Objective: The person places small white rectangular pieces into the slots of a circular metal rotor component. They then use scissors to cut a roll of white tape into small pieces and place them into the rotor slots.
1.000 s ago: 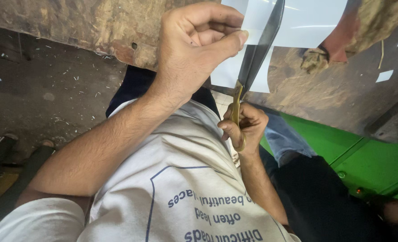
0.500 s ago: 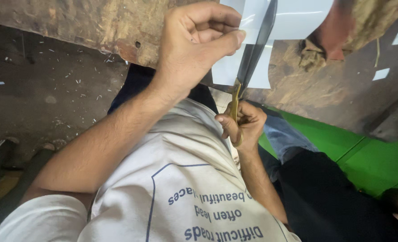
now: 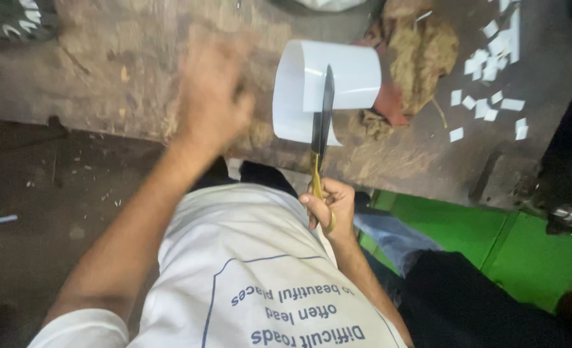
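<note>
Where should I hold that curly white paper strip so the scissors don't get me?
Probably best at the strip's looped top edge, coming from the left, where the left hand is. The scissors, held in the right hand, have their blades against its lower middle, so the curled part up top is farthest from the blades.

Curled white sheet [image 3: 328, 84] across dark scissor blades [image 3: 323, 119]

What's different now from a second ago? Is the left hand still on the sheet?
No. The left hand has let go of the white sheet and swung away to the left, blurred in motion. The sheet now curls loose around the scissors. The right hand still grips the yellow handles, blades pointing up.
</note>
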